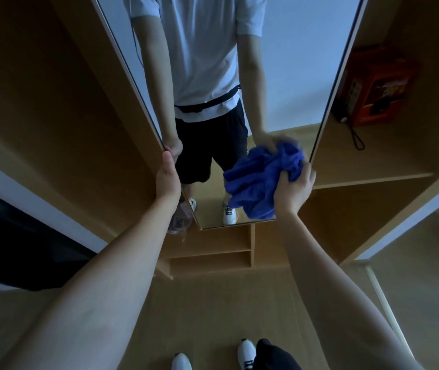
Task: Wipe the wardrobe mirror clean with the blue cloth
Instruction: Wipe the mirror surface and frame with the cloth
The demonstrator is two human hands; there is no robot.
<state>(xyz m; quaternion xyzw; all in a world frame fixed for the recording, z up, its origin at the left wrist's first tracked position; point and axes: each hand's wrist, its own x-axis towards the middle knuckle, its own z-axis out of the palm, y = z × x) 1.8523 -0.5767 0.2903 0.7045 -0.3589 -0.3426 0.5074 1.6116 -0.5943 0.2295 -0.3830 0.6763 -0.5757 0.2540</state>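
Observation:
The tall wardrobe mirror (287, 76) fills the middle of the head view and reflects a person in a white shirt and dark shorts. My right hand (294, 189) grips a bunched blue cloth (259, 180) and presses it against the lower right part of the glass, near the right edge. My left hand (167, 180) holds the mirror's left edge low down, thumb on the front side, fingers hidden behind the panel.
Wooden wardrobe shelves (373, 180) stand to the right, with an orange box (375, 86) and a dark corded object (343, 113) on one. Low shelves (213, 252) sit under the mirror. A dark panel (12, 236) is at the left. My white shoes (246, 353) stand on the wooden floor.

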